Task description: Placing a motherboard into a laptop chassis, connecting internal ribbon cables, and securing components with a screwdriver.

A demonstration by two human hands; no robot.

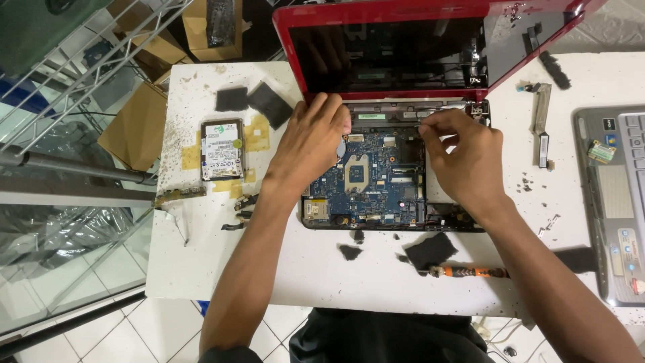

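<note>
The left hand (310, 144) rests palm down on the opened laptop base (393, 171), at approx. the 10 o'clock corner of the blue motherboard (379, 178). Its fingers are bent and pressed together near the hinge; whether they hold something I cannot tell, because the back of the hand hides the tips. The right hand (467, 158) is at 1 o'clock of the board, fingers curled, thumb and index pinched close at the top edge of the base near the right hinge. It seems to grip a very small part or cable there, but it is too small to say which.

The laptop base lies in the middle of the white table (322, 269), w/o keyboard cover, so the board and the square processor socket (356, 171) are open to view. The red screen lid (416, 47) stands up at 12 o'clock, behind both hands.

At 9 o'clock of the base, well apart, a hard drive (222, 149) lies flat on yellowish tape pieces. Two dark foam pads (255, 101) lie at 10 o'clock. At 6 o'clock, near the table front edge, an orange-handled screwdriver (470, 271) lies beside another dark pad (430, 250). At 3 o'clock a grey keyboard cover (615, 202) lies at the table edge, and betw. it and the base lie flat ribbon cables (543, 117) and small crumbs.
</note>
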